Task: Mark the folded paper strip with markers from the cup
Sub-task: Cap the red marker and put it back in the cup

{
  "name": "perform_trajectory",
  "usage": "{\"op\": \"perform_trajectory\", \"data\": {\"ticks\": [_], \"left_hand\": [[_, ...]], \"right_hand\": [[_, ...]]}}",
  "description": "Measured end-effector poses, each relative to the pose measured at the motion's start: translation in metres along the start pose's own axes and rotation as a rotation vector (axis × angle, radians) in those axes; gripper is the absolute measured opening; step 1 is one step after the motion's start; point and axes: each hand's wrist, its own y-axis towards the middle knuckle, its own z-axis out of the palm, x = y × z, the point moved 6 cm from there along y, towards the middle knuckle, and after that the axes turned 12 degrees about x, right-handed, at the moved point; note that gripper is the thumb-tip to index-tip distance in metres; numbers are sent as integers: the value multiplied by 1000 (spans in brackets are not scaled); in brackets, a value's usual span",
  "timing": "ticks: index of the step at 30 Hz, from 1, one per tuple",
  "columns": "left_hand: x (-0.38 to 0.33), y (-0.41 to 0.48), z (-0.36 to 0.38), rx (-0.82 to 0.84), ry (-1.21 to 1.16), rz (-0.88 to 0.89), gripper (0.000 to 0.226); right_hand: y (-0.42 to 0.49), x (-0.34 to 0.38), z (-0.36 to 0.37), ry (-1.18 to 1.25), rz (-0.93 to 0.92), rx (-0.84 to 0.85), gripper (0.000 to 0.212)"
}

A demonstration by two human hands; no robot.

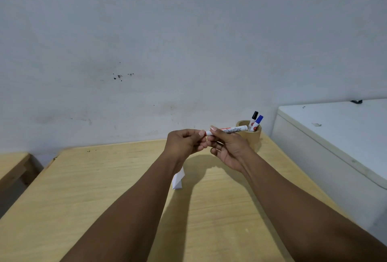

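Observation:
I hold a white board marker level above the table, its barrel in my right hand. My left hand is closed around the marker's left end, where a bit of red shows; the cap is hidden in the fingers. The folded white paper strip lies on the wooden table below my left wrist, partly covered by the forearm. A tan cup stands at the table's far right corner behind my right hand, with a black-capped marker and a blue-capped marker in it.
A pale wall rises right behind the table. A white cabinet or chest stands close to the table's right side. Another wooden table edge shows at the far left, with a gap between.

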Motion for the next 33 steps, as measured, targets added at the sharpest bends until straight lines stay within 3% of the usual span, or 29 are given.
{"op": "perform_trajectory", "data": {"ticks": [10, 14, 18, 22, 27, 33], "left_hand": [[-36, 14, -5, 30, 206, 31, 18], [-52, 25, 0, 36, 256, 50, 18], [-77, 40, 23, 38, 401, 112, 15], [-105, 62, 61, 62, 636, 257, 20], [-111, 84, 105, 84, 893, 384, 19], [-81, 98, 130, 181, 1118, 376, 21]], "right_hand": [[-9, 44, -51, -108, -109, -187, 17], [-19, 71, -64, -560, -97, -125, 24], [-16, 101, -67, -988, -173, -51, 11], [-6, 119, -75, -1269, -214, -132, 10], [-7, 117, -95, -1317, -272, -291, 11], [-6, 96, -113, -1406, -265, -296, 9]]}}
